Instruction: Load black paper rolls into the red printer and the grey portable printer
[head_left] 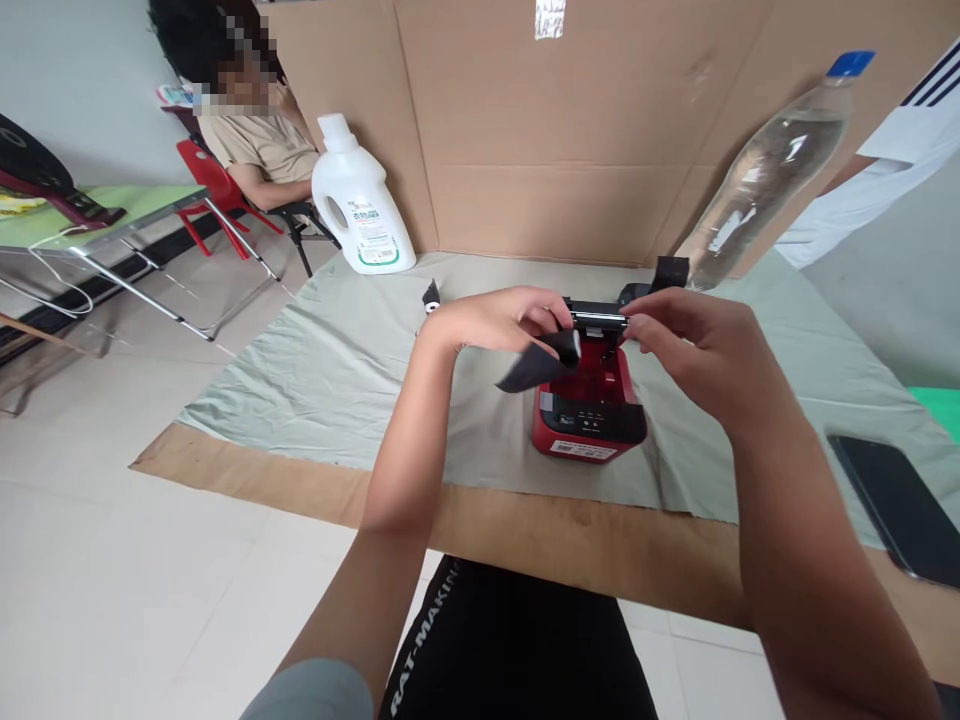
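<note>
Work on red printer (589,415) caught midway, roller bar held in both hands

The red printer was set on a grey-green cloth (337,370) spread over cardboard, directly in front of the person. Its top was seen open and the red bay inside looked bare, so opening was judged done. A roller bar (598,317), black with a silver rod, was held just above the rear edge of the bay and was not seen seated. Fitting and closing were judged left to do.

The left hand (499,322) was closed: a black flap (536,365) was pinched between thumb and fingers, with the fingertips touching the left end of the roller bar. The right hand (694,340) was closed in a pinch on the right end of the bar, the other fingers curled over it.

A small black part (431,297) was left on the cloth near the left wrist. A white jug (362,200) and a clear bottle (772,165) were stood well apart at the back, and a dark phone (892,505) was laid at the right edge
</note>
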